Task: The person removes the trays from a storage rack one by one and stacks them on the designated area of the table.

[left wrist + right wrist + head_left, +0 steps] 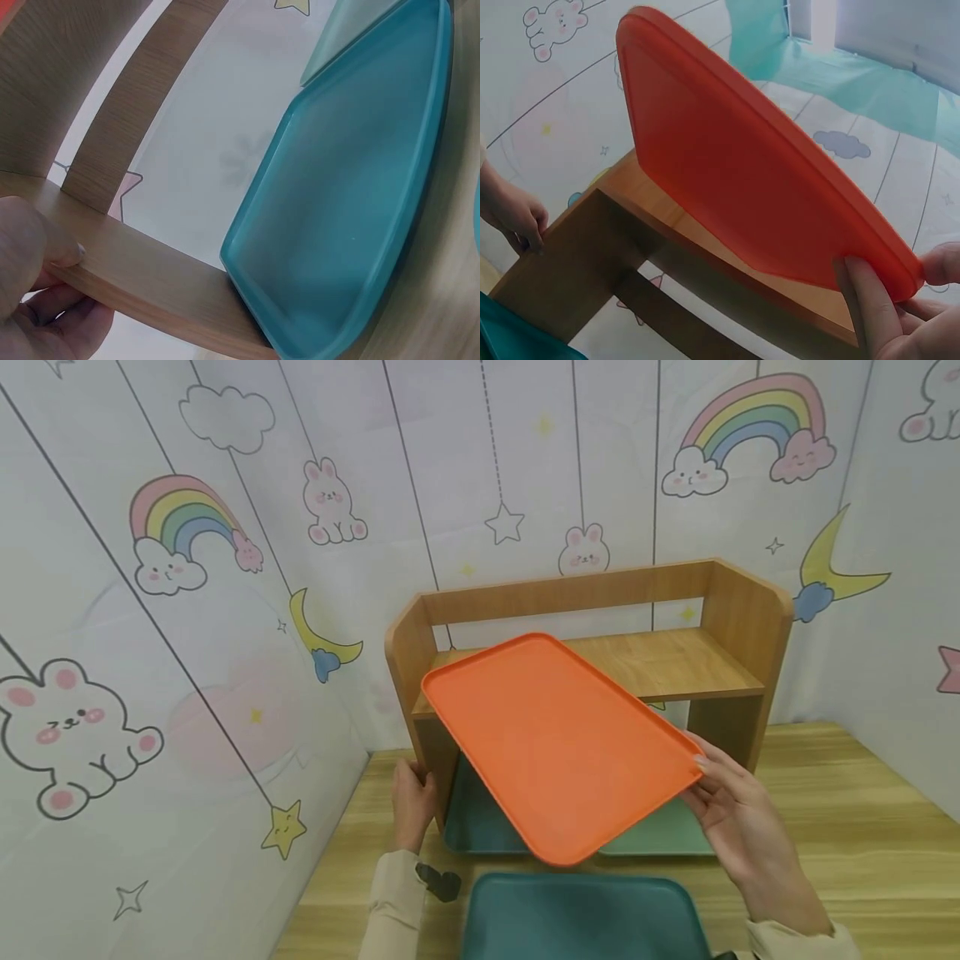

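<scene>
Gripping the orange tray [558, 745] by its corner, right hand [738, 814] tilts it over the wooden shelf [738, 610] | left wrist: left hand [34, 289] clamps the shelf's side panel, teal tray [345, 217] beside it | right wrist: fingers [866, 307] pinch the tray's edge

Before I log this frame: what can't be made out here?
- Light green tray: head view, mostly hidden by the orange tray.
- Nearest teal tray: cut off by the bottom edge.
- Right hand: fingers under the orange tray are hidden.
- Left hand: left wrist view, cropped and blurred against the shelf.
</scene>
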`<action>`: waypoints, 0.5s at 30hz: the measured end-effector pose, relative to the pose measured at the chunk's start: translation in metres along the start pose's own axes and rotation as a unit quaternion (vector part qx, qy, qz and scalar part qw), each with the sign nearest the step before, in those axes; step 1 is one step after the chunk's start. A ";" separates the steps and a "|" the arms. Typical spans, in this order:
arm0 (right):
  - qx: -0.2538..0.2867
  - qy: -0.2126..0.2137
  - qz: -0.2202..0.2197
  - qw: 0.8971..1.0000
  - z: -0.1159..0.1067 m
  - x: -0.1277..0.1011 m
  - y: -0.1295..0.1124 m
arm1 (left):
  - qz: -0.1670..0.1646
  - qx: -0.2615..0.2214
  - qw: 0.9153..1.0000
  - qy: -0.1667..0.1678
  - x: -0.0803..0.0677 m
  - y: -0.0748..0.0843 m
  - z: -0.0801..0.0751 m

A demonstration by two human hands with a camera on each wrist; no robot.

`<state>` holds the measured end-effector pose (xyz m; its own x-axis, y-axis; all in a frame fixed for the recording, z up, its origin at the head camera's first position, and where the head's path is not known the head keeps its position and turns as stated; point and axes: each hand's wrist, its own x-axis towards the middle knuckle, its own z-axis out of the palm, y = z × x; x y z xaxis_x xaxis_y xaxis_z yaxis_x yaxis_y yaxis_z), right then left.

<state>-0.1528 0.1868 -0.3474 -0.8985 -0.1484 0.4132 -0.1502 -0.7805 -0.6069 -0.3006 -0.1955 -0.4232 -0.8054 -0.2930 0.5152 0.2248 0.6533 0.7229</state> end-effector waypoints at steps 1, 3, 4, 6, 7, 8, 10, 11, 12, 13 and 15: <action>0.002 -0.003 0.000 1.000 -0.001 -0.001 -0.001 | -0.001 0.001 1.000 -0.002 0.000 0.000 0.000; 0.006 -0.007 0.000 1.000 -0.004 -0.003 -0.003 | 0.000 0.001 1.000 -0.002 0.000 0.001 -0.001; 0.010 -0.009 0.000 1.000 -0.006 -0.004 -0.004 | 0.002 0.002 1.000 -0.001 0.000 0.001 -0.001; 0.017 -0.015 0.001 1.000 -0.009 -0.006 -0.005 | 0.007 0.002 1.000 0.000 0.000 0.000 -0.001; 0.019 -0.017 0.002 1.000 -0.010 -0.007 -0.006 | 0.008 0.003 1.000 0.000 0.000 0.000 -0.001; 0.019 -0.017 0.003 1.000 -0.011 -0.008 -0.007 | 0.009 0.003 1.000 0.000 0.000 0.000 -0.001; 0.019 -0.014 0.006 1.000 -0.012 -0.010 -0.008 | 0.010 0.002 1.000 -0.001 0.000 0.000 -0.001; 0.017 -0.011 0.006 1.000 -0.013 -0.011 -0.009 | 0.011 0.001 1.000 -0.001 0.000 -0.001 -0.001; 0.013 -0.006 0.007 1.000 -0.014 -0.012 -0.010 | 0.013 0.000 1.000 -0.001 0.000 -0.001 -0.001; 0.010 -0.002 0.008 1.000 -0.014 -0.013 -0.011 | 0.012 -0.001 1.000 -0.001 0.000 -0.001 -0.001; 0.010 0.005 0.010 1.000 -0.016 -0.016 -0.012 | 0.014 -0.003 1.000 -0.001 0.001 -0.003 -0.001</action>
<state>-0.1435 0.2078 -0.3574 -0.9054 -0.1574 0.3944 -0.1245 -0.7895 -0.6009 -0.3012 -0.1981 -0.4243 -0.8000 -0.2723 0.5346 0.2514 0.6569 0.7108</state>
